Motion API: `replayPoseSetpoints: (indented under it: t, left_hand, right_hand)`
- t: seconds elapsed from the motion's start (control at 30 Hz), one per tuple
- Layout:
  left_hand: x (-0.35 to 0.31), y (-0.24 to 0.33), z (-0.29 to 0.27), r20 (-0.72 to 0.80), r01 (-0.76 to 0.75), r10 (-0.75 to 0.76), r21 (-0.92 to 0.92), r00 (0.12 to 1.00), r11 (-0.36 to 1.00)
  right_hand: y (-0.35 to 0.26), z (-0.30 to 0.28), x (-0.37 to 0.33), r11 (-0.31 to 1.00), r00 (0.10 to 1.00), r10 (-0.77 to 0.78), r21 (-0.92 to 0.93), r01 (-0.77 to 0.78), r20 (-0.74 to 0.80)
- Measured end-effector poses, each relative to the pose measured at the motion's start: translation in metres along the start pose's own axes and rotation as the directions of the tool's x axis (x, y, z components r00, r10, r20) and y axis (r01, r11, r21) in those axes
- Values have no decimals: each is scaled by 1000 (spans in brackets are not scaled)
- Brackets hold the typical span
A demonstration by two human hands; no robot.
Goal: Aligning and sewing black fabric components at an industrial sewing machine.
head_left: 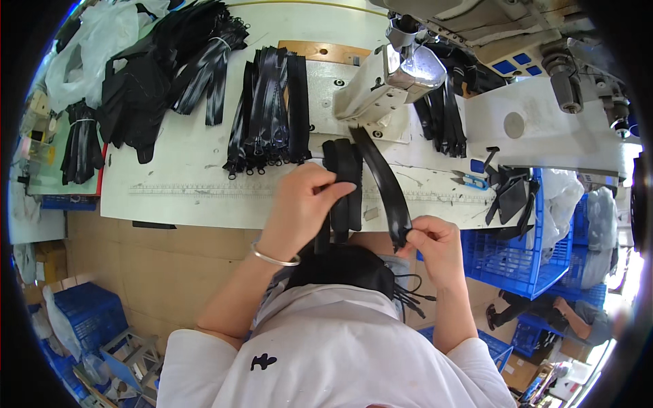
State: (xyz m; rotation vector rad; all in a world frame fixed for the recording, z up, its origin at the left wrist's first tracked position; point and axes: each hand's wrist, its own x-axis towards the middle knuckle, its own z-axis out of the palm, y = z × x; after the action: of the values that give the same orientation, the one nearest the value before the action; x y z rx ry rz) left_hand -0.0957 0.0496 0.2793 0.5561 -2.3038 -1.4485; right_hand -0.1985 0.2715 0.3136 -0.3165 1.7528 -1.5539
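Note:
My right hand [435,245] pinches the lower end of a glossy black zipper [386,183]. It curves up to the base of the sewing machine [388,78], where its far end lies. My left hand [304,204] is closed, thumb and forefinger together, over several matte black fabric strips [347,166]. These strips hang over the table's front edge toward my lap. Whatever the left fingertips grip is hidden. Just beyond, a bundle of black zippers [269,109] lies flat, its pulls toward me.
More black zippers [204,75] and black fabric pieces [136,92] lie at the far left, beside a clear plastic bag [92,51]. Blue thread snips [471,179] and black scraps [511,194] rest at the right. A blue crate [507,262] stands beside the table [177,170]. Another person [575,316] is at far right.

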Motion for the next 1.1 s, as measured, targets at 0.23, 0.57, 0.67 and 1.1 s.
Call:
replayPoseSetpoints:
  t: [0.23,0.57,0.67,1.1]
  left_hand:
    - [-13,14,-12,155,344,-358,-755,921,558]
    - [-34,-5,-12,-57,-201,228,298,972,933]
    - [-52,-21,-1,106,-392,394,498,913,774]
    - [-73,0,-4,101,-198,175,663,979,722]
  right_hand:
    - [-36,58,23,891,892,-436,-86,446,115]
    - [-10,73,61,949,962,-269,-158,273,50]
    - [4,61,63,947,961,-273,-164,276,46]
    - [-19,23,31,849,906,-371,-320,419,202]
